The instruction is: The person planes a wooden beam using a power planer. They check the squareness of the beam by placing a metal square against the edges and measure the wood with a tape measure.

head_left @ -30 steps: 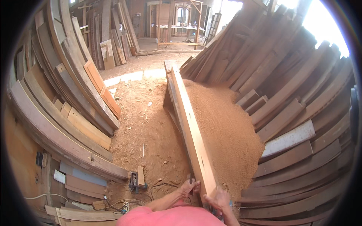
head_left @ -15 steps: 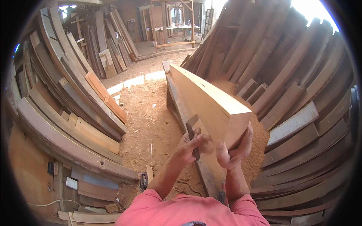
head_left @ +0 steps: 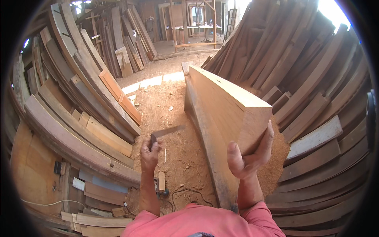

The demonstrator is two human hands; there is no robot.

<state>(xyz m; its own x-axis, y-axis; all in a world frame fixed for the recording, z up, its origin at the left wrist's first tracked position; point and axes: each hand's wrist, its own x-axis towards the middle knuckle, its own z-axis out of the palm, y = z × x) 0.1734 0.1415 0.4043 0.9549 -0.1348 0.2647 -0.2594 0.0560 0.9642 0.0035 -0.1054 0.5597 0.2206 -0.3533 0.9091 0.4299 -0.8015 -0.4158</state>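
Observation:
My left hand (head_left: pixel 150 157) is closed around the dark stock of a try square (head_left: pixel 169 131), held out over the floor to the left of the bench. The square's metal blade points to the right, apart from the wood. A long, thick, pale timber beam (head_left: pixel 221 100) stands on edge along a narrow wooden bench (head_left: pixel 223 189), its near end toward me. My right hand (head_left: pixel 252 158) grips that near end from below, thumb on the left and fingers on the right side. The undersides of the fingers are partly hidden.
Stacked boards (head_left: pixel 75 130) line the left, and leaning planks (head_left: pixel 308 71) fill the right. Wood shavings (head_left: pixel 278 173) are heaped right of the bench. A dark cable (head_left: pixel 189 190) lies on the floor near me. Wooden frames (head_left: pixel 193 23) stand at the back.
My left hand has drawn the try square away from the beam, to the left. My right hand still grips the near end. The view has shifted slightly, moving the scene rightward.

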